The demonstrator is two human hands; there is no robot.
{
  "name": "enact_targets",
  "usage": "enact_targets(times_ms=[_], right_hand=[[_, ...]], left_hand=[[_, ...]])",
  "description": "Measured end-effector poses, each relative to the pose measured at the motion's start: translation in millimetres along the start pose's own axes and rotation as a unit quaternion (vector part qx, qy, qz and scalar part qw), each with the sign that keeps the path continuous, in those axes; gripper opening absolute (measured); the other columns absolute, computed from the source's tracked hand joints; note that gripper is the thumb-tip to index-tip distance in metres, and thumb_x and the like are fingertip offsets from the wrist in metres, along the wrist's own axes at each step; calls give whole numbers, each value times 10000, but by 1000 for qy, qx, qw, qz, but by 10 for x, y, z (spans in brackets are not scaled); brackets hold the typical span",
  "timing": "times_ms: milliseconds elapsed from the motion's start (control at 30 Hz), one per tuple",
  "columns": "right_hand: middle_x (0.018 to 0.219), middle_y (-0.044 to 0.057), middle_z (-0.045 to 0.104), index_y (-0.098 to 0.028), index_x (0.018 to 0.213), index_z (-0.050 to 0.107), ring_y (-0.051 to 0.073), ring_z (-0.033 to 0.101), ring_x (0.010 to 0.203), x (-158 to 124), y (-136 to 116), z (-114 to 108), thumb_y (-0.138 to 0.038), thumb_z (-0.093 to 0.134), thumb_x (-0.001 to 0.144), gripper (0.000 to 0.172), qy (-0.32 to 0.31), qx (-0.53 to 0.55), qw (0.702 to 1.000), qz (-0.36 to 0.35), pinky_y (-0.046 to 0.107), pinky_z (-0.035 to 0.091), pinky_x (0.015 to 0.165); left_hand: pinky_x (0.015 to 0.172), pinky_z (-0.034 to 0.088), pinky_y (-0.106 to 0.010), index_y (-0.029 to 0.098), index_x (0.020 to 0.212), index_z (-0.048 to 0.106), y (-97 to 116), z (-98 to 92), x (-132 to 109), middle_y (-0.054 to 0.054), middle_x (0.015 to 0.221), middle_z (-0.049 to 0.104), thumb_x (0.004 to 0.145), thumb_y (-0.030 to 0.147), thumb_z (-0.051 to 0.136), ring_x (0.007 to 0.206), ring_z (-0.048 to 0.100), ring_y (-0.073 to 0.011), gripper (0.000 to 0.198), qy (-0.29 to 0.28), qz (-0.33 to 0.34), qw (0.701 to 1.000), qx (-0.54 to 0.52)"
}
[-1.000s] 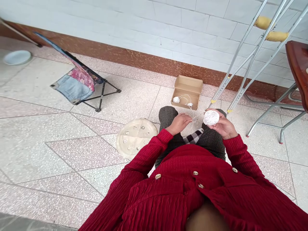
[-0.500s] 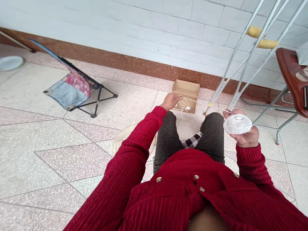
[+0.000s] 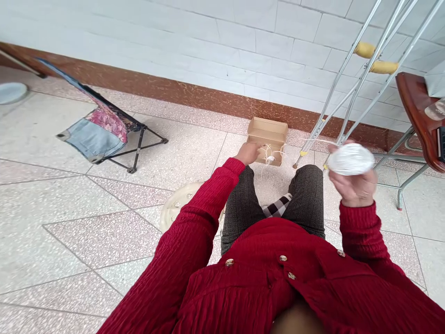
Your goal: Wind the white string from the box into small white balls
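Note:
I sit on a tiled floor in a red buttoned top and dark trousers. My right hand (image 3: 352, 183) is raised to the right and grips a white ball of string (image 3: 350, 159), smeared by motion. My left hand (image 3: 249, 152) is stretched forward, fingers closed, beside an open cardboard box (image 3: 267, 134) near the wall. A thin white string (image 3: 314, 140) runs from the ball toward the box, where loose string (image 3: 269, 155) spills over the front edge. What the left fingers pinch is too fine to make out.
A folding fabric stool (image 3: 104, 125) stands at the left. A round cream tray (image 3: 174, 208) lies by my left knee. Metal crutches (image 3: 361, 69) lean on the white tiled wall. A brown chair (image 3: 417, 111) is at the right edge, a white plate (image 3: 10, 92) far left.
My hands have gone from close together over my lap to wide apart. The left reached forward to the box; the right swung up and right with the ball.

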State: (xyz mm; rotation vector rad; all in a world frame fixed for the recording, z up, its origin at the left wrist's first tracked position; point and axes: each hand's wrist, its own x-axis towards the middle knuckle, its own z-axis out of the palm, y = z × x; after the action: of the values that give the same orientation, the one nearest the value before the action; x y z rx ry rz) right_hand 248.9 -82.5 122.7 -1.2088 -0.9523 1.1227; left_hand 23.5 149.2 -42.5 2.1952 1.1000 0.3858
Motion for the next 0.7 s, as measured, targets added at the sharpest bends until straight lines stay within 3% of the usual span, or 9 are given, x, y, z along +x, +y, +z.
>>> enact_targets(times_ms=[100, 200, 300, 367, 500, 700], right_hand=[[1096, 51, 677, -280, 1118, 630, 193, 650, 828, 174, 296, 240, -342, 717, 712, 420, -6, 91, 994, 58, 286, 532, 566], [941, 17, 703, -229, 1045, 651, 147, 627, 722, 327, 502, 402, -235, 705, 701, 348, -17, 154, 981, 115, 258, 530, 585], [883, -5, 709, -222, 979, 658, 121, 612, 681, 413, 534, 445, -197, 701, 694, 289, -15, 209, 968, 136, 217, 515, 558], [861, -10, 711, -227, 953, 658, 119, 612, 669, 437, 493, 431, -187, 695, 695, 263, -13, 223, 965, 137, 210, 517, 551], [864, -10, 715, -250, 964, 665, 137, 628, 695, 419, 332, 339, -180, 685, 690, 283, 3, 222, 968, 115, 224, 534, 551], [1060, 9, 713, -304, 994, 687, 167, 643, 829, 239, -91, 131, -241, 709, 701, 300, 8, 195, 981, -1, 230, 534, 512]], left_hand=[[1038, 429, -394, 128, 1274, 633, 271, 11, -3, -131, 1195, 698, 890, 165, 577, 1142, 632, -262, 390, 12, 38, 993, -114], [1021, 455, -376, 123, 1316, 581, 619, 52, -85, -122, 1184, 698, 958, 286, 533, 1124, 639, -219, 396, -23, 115, 943, -312], [974, 475, -380, 148, 1247, 634, 881, 130, -230, -119, 1141, 712, 911, 412, 616, 1078, 651, -223, 428, -71, 137, 895, -419], [941, 483, -363, 135, 1078, 708, 944, 196, -332, -109, 1029, 733, 869, 473, 657, 1004, 668, -218, 401, -89, 137, 885, -437], [853, 480, -289, 131, 740, 708, 765, 299, -460, -60, 825, 721, 914, 452, 572, 841, 661, -164, 390, -73, 126, 918, -369], [761, 453, -260, 156, 825, 752, 162, 262, -394, -22, 825, 733, 885, 294, 565, 781, 627, -155, 240, -9, 54, 981, -184]])
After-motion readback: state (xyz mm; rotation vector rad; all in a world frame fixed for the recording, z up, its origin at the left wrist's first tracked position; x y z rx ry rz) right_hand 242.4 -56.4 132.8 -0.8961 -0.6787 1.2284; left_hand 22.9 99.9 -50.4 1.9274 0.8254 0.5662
